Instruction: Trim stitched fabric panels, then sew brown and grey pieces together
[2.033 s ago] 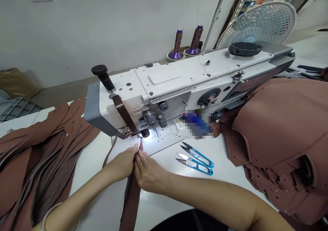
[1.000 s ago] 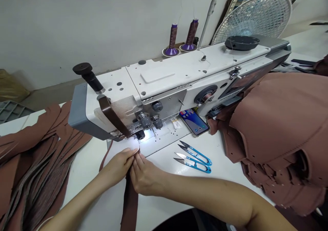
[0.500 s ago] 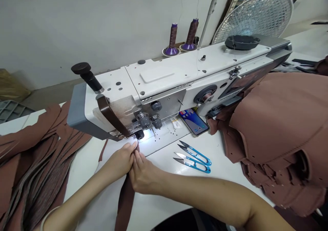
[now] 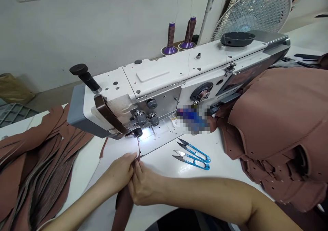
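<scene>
A brown leather strip [image 4: 123, 208] hangs down toward me from under both hands. My left hand [image 4: 123, 169] is closed, its thumb and fingers pinching the strip's upper part. Beside it, my right hand [image 4: 145, 185] is closed on the same strip, fingertips together and touching the left hand. From the fingers a narrow brown edge [image 4: 139, 147] runs up to the lit needle area of the sewing machine [image 4: 153, 77]. A pale sheet-like piece lies left of that edge. My fingers hide the pinched part.
Two blue-handled thread snips [image 4: 194, 156] lie right of my hands. Brown leather pieces [image 4: 43, 156] are heaped at left, and a large stack [image 4: 276, 111] stands at right. Behind the machine are thread cones [image 4: 171, 36] and a white fan [image 4: 253, 16]. A pixelated patch covers something under the arm.
Both hands have shifted toward me, away from the needle area, still pinching the strip. More of the narrow brown edge now shows between fingers and machine. The view has shifted slightly.
</scene>
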{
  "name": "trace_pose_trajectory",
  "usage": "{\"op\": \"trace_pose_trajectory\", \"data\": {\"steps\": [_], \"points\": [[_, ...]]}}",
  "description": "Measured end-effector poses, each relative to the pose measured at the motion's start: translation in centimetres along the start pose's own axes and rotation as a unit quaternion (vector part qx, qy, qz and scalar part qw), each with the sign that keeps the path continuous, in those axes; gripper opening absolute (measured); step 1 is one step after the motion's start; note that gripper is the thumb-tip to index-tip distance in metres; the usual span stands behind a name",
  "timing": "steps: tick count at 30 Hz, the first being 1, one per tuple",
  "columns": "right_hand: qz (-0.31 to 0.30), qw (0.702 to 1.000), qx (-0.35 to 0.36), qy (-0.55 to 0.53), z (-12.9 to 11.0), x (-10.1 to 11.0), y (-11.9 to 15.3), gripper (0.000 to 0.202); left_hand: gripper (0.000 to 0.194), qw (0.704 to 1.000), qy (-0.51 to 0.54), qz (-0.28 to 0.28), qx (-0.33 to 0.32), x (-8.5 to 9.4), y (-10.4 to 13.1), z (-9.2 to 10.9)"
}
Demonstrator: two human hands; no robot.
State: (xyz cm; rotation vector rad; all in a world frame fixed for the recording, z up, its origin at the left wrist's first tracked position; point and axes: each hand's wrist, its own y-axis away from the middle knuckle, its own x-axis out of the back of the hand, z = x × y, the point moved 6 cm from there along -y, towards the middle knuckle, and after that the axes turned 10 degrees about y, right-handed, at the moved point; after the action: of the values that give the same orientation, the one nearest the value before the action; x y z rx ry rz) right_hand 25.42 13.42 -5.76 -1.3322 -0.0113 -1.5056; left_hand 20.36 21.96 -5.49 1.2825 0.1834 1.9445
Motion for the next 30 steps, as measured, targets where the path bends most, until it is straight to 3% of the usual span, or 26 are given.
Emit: {"op": "trace_pose_trajectory", "data": {"steps": [7, 19, 24, 30], "points": [[0.023, 0.999, -0.009, 0.031, 0.9, 0.8, -0.3, 0.027, 0.043, 0.999, 0.031, 0.009, -0.019, 0.2, -0.7, -0.3], [-0.009, 0.999, -0.013, 0.034, 2.2, -1.5, 0.1, 0.030, 0.047, 0.999, -0.006, 0.033, -0.017, 1.0, -2.7, -0.5], [-0.014, 0.999, -0.030, 0.025, 2.7, -1.8, 0.0, 0.027, 0.051, 0.998, -0.021, 0.054, 0.016, 1.5, -3.2, -0.5], [0.008, 0.999, -0.016, 0.049, 1.5, -0.5, -0.1, 0.024, 0.059, 0.997, 0.016, 0.055, 0.053, 1.1, -2.7, -0.3]]}}
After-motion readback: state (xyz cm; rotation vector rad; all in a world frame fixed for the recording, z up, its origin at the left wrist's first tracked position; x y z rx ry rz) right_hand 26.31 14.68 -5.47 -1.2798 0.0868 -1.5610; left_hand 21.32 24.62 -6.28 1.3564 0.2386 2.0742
